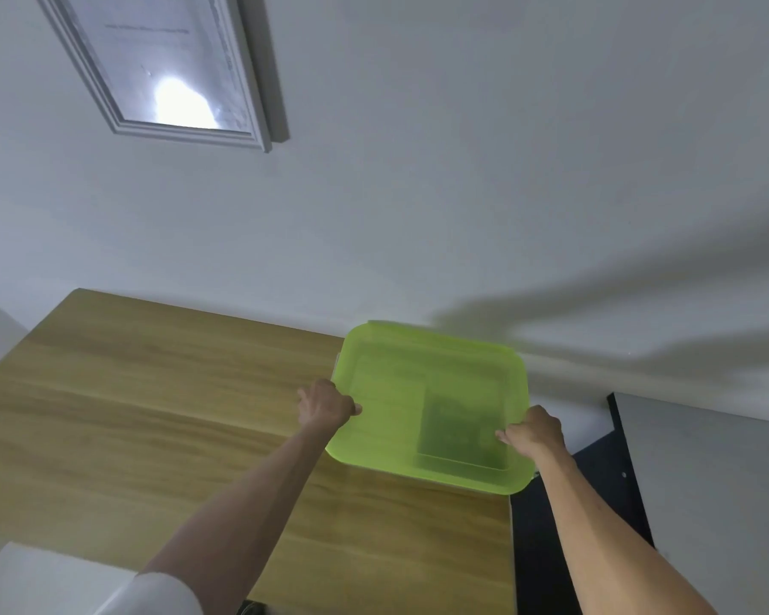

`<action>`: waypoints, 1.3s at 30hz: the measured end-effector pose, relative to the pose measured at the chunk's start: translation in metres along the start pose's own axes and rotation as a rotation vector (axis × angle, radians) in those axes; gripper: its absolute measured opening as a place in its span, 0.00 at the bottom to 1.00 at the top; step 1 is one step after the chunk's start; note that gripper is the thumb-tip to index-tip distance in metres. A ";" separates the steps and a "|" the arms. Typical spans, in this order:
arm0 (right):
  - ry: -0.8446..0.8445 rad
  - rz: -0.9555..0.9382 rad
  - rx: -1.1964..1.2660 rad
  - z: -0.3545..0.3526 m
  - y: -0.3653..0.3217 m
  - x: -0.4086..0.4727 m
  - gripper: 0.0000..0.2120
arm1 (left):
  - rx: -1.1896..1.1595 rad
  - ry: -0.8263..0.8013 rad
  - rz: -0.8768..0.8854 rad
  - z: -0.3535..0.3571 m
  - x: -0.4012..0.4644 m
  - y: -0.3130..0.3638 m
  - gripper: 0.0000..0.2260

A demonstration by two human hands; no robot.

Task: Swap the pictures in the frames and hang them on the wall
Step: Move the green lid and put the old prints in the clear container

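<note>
At the wooden table's (152, 415) right edge, both hands (327, 403) (534, 430) grip the green lid's (431, 401) opposite sides.

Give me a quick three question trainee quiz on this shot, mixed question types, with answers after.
1. True or false: the picture frame hangs on the wall.
2. What does the left hand grip?
3. Multiple choice: the green lid is over the wooden table's A) left end, B) right end, C) middle.

Key
1. True.
2. The left edge of the green lid; the right hand holds the opposite edge.
3. B.
</note>
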State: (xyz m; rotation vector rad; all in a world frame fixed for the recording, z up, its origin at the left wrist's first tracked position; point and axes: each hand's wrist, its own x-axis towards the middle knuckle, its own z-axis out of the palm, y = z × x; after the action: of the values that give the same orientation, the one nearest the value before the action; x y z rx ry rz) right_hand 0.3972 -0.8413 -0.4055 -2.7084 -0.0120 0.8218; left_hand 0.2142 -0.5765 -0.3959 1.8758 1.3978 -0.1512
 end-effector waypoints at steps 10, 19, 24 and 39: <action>-0.024 -0.014 -0.156 -0.006 -0.007 -0.011 0.20 | 0.116 0.017 0.035 0.002 0.000 0.000 0.25; -0.161 -0.322 -0.386 0.004 -0.030 -0.028 0.45 | 0.549 -0.156 0.508 0.009 -0.003 0.018 0.39; -0.145 -0.392 -0.335 0.006 -0.023 -0.030 0.43 | 0.618 -0.148 0.556 0.034 -0.005 0.004 0.41; 0.166 -0.530 -0.426 0.032 -0.018 0.026 0.44 | 0.743 0.150 0.684 0.062 0.027 0.008 0.44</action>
State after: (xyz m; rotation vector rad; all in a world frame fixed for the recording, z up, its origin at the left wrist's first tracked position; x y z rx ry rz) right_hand 0.4028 -0.8124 -0.4388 -2.9187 -0.9179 0.4693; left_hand 0.2522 -0.5959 -0.4485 2.9286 0.7432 -0.2035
